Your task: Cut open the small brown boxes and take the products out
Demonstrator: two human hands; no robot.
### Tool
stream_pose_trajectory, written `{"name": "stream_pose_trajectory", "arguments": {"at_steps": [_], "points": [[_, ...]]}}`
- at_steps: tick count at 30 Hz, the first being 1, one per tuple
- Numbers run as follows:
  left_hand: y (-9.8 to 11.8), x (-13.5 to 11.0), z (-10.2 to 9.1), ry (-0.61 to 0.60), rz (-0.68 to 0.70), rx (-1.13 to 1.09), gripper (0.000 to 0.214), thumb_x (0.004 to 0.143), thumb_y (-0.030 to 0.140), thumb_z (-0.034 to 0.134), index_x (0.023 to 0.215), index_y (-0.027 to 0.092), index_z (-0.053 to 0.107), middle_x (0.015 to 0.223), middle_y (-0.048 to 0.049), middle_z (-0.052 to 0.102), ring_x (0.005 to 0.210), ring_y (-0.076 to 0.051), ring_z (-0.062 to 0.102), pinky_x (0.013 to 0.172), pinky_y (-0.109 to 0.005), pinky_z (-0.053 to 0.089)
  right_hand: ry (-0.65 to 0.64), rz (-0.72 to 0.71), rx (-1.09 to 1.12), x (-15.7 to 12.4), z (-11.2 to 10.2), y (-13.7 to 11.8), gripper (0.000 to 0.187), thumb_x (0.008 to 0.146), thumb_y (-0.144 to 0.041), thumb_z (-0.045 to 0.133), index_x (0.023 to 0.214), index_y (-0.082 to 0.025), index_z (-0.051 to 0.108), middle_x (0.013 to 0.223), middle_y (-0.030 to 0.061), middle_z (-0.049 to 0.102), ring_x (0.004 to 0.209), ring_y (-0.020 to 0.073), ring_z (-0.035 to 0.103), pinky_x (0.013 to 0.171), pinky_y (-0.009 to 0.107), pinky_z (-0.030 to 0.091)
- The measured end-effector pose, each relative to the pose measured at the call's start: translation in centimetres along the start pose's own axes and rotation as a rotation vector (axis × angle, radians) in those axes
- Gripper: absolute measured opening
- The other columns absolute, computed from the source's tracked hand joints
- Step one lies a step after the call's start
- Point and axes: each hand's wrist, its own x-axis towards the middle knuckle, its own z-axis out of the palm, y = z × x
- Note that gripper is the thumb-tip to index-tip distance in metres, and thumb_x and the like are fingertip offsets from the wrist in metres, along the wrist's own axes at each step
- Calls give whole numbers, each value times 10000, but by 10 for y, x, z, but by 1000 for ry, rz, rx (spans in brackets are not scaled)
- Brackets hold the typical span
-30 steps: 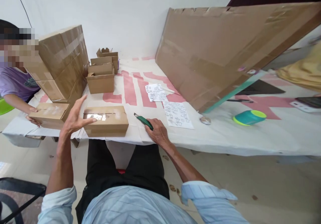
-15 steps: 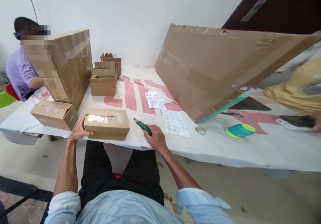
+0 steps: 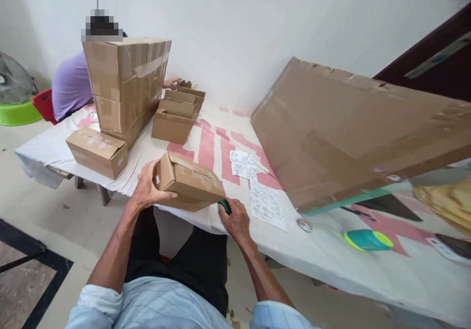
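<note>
A small brown cardboard box (image 3: 195, 179) is tilted at the table's front edge, its flaps closed along a seam on top. My left hand (image 3: 150, 186) grips its left end, thumb along the near side and fingers round the far side. At the box's right end, my right hand (image 3: 235, 218) is closed on the green handle of a utility knife (image 3: 225, 206). The blade is hidden behind the box. Beyond the right hand, a sheet of paper with drawn marks (image 3: 268, 206) lies on the cloth.
Stacked taped cartons (image 3: 136, 78) and a closed box (image 3: 97, 151) stand on the left. Several open boxes (image 3: 172, 123) sit behind. A large cardboard sheet (image 3: 353, 132) leans at right, near a tape roll (image 3: 304, 225) and a teal object (image 3: 368, 239). A co-worker in purple (image 3: 71, 86) sits at far left.
My left hand has lifted and turned the box, moving it right towards the knife. The view has swung left. A co-worker's hand now shows by the rear open boxes.
</note>
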Motion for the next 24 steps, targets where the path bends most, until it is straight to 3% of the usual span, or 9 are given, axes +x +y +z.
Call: {"name": "stream_pose_trajectory", "arguments": {"at_steps": [3,9,17,20,24], "points": [[7,-3,-2,-40,12,42,1222,575,572,1019,1602,226,455,1588,-203,517,1480,-455,477,1235,-631,374,-16,9,-5,0,0,0,300,948,-386,524,1116,-206,696,997,134,694,953,308,594,892,456,506],[11,-6,-8,-169,73,63,1216,615,401,973,1664,213,389,1670,-206,440,1577,-461,349,1288,-650,291,-19,9,-7,1,-1,-1,233,932,-384,531,1026,-223,671,958,120,683,931,301,580,860,440,490],[16,-4,-10,-114,80,89,1203,596,388,984,1654,236,432,1640,-191,479,1558,-455,381,1280,-641,305,-6,-5,51,5,-5,-5,271,952,-431,525,1010,-225,693,965,121,712,933,293,608,872,450,518],[18,-5,-14,-93,85,121,1193,603,396,986,1653,255,439,1646,-185,471,1556,-459,393,1269,-637,321,127,-27,95,19,-18,-26,338,998,-459,502,1053,-206,720,1023,139,720,997,305,642,920,493,543],[29,-4,-14,-97,67,162,1180,611,415,983,1642,252,431,1636,-186,487,1552,-468,401,1247,-648,339,303,-155,148,56,-63,-96,293,1057,-389,518,1149,-215,735,1093,126,726,1060,294,667,979,507,544]]}}
